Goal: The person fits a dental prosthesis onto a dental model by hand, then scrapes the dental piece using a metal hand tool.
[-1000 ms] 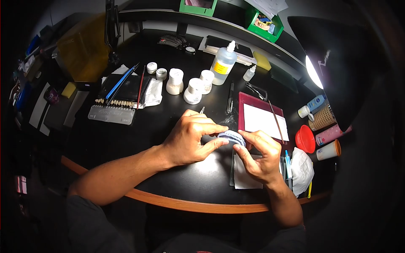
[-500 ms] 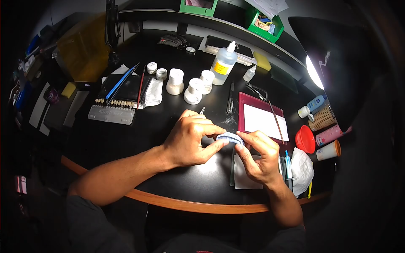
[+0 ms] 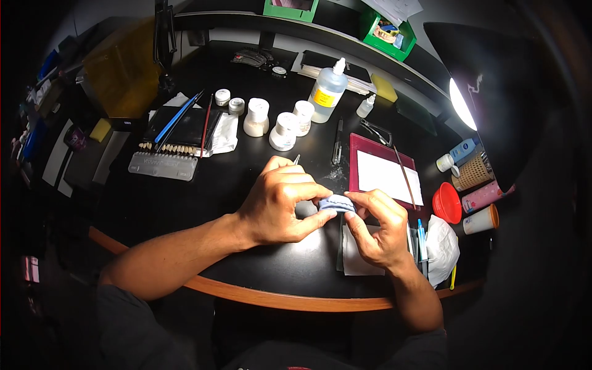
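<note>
Between my two hands is a small, curved blue-grey dental mould (image 3: 337, 204) with a scalloped, paler upper side. My left hand (image 3: 285, 198) pinches its left end between thumb and fingers. At its right end, my right hand (image 3: 377, 223) grips it the same way, thumb below and index finger above. The mould is held over the black desk. Just beyond my left knuckles a pointed metal tip (image 3: 297, 160) shows; the rest of it is hidden by the hand. Under my right hand lies a white sheet (image 3: 361, 258) on a glass plate.
White jars (image 3: 283, 132) and a large clear bottle (image 3: 328, 92) stand behind my hands. A tooth shade guide (image 3: 163, 166) and brushes (image 3: 176, 123) are at the left. To the right are a maroon tray (image 3: 353, 161), a red bowl (image 3: 446, 203), crumpled tissue (image 3: 442, 250) and a bright lamp (image 3: 462, 103).
The dental mould has been tilted between my fingers, so its scalloped upper side now shows instead of the dark hollow. Both hands stay in nearly the same place.
</note>
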Available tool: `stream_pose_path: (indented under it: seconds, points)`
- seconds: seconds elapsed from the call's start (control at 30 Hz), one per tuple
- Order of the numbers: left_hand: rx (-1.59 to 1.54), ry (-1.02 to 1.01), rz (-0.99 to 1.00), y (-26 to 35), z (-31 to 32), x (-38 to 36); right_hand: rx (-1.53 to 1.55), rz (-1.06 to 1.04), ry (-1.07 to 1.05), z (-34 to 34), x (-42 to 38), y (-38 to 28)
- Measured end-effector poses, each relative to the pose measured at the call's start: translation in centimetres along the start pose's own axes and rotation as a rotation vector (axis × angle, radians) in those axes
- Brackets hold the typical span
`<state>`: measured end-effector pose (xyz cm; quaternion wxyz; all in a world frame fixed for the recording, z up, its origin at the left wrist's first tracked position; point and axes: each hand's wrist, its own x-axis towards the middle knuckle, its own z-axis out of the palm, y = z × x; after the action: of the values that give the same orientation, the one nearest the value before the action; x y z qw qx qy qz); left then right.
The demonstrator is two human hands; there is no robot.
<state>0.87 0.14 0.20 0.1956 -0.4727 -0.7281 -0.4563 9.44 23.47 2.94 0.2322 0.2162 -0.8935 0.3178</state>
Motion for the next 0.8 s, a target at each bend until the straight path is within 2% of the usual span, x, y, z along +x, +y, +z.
stream_pose_path:
  seconds: [0.3, 0.6, 0.8]
  points:
    - [0.04, 0.011, 0.049, -0.12, 0.31, -0.24, -0.019, -0.02, -0.012, 0.01, 0.05, -0.02]
    - [-0.006, -0.055, -0.094, 0.06, 0.04, -0.19, 0.015, -0.03, -0.018, -0.03, -0.14, 0.17]
    - [-0.01, -0.035, -0.079, -0.05, 0.21, -0.21, 0.034, -0.028, -0.038, -0.2, -0.13, 0.21]
